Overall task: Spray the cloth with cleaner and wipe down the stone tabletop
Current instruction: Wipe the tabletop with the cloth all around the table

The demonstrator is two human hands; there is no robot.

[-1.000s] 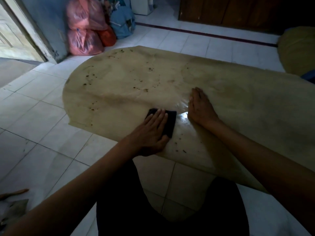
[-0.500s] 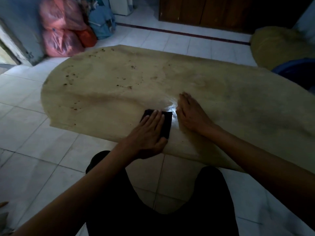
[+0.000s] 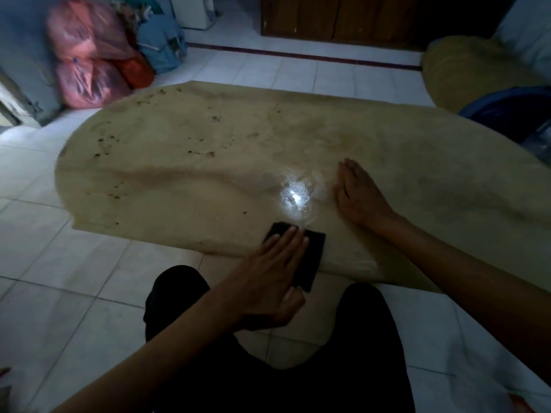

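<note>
1. Dim room with a pale tiled floor [image 3: 89, 299]; a long, rounded beige stone surface [image 3: 208, 180] stretches away from both hands, speckled with dark spots mostly off beyond the left hand
2. Left hand [image 3: 268, 281] lies flat, palm down, on a dark cloth [image 3: 311, 251], fingers straight and close together, pressing it onto the near edge of the surface; part of the cloth hangs past that edge
3. Cloth shows out from under the left fingers on the side facing the right hand, and a corner peeks beyond the fingertips
4. Right hand [image 3: 357, 195] rests flat on the surface, further in from the edge than the left, fingers straight and held together, holding nothing
5. Between the two hands, closer to the right one, a bright wet-looking glare patch [image 3: 295, 198] shines on the stone
6. Below the hands, dark-clothed legs [image 3: 268, 368] of the person sit close against the edge
7. Far beyond the left hand, pink plastic bags [image 3: 89, 61] and a blue bag [image 3: 162, 46] are piled by the wall; beyond the right hand sit a yellowish cushion-like shape [image 3: 465, 70] and something blue [image 3: 512, 111], blurred
</note>
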